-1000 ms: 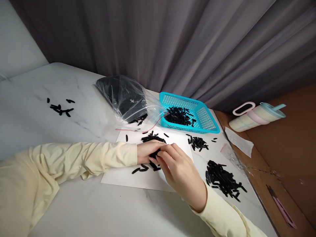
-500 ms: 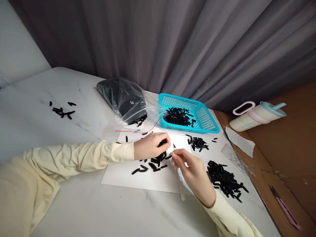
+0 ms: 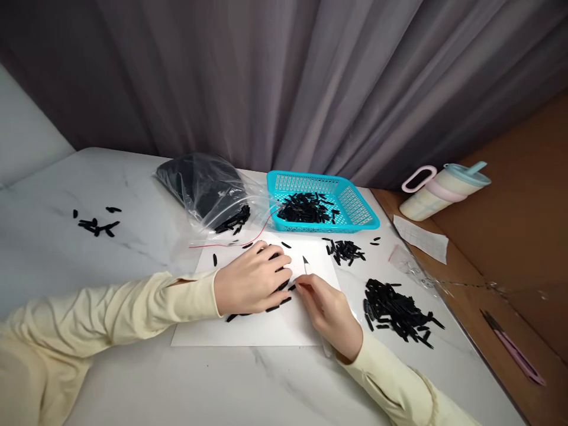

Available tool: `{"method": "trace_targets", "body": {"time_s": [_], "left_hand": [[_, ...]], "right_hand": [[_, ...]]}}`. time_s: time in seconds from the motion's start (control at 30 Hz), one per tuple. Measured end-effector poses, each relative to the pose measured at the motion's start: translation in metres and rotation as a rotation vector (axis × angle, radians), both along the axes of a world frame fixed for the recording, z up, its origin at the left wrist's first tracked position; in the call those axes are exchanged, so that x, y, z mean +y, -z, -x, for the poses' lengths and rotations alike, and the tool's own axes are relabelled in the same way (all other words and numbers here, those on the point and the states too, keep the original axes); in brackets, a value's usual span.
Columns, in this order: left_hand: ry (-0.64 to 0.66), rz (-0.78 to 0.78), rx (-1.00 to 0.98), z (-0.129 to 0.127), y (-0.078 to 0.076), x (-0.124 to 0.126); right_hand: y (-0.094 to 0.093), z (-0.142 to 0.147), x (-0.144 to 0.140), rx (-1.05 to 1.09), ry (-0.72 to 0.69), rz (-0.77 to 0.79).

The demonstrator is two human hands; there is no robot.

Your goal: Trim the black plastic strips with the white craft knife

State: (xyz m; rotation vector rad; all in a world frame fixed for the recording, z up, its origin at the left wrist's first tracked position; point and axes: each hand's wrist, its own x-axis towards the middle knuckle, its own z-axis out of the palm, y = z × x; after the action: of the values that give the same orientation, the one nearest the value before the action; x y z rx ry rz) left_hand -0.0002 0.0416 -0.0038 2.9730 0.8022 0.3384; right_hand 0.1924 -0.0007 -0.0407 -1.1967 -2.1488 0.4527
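My left hand lies palm down over small black elongated pieces on a sheet of white paper. Its fingers are spread, and pieces show between and below them. To its right, my right hand has thumb and fingers pinched together at the edge of that group. One black piece lies right at those fingertips; whether it is gripped is unclear. A slim white tool with a dark pointed tip runs beneath my right hand, its middle hidden.
Behind the paper are a clear zip bag of black pieces and a turquoise basket with more. Loose piles lie at right, a few pieces far left. A tumbler and pink-handled tool are beyond the table's right edge.
My left hand has gone from curled fingers over the pieces to spread fingers, lower on the paper. My right hand stays pinched near the pieces. The whole view has shifted slightly.
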Motion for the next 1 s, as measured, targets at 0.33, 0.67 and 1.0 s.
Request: {"method": "trace_targets", "body": {"time_s": [0.33,0.67,1.0], "left_hand": [[-0.058,0.028,0.066,-0.004,0.025,-0.003],[-0.134,0.064,0.080,0.032,0.018,-0.009],[-0.130,0.108,0.016,0.066,0.040,-0.018]], "right_hand": [[0.006,-0.008,0.005,0.046,0.003,-0.017],[-0.007,-0.002,0.007,0.042,-0.209,0.489],[-0.007,0.011,0.045,-0.046,-0.230,0.506]]}}
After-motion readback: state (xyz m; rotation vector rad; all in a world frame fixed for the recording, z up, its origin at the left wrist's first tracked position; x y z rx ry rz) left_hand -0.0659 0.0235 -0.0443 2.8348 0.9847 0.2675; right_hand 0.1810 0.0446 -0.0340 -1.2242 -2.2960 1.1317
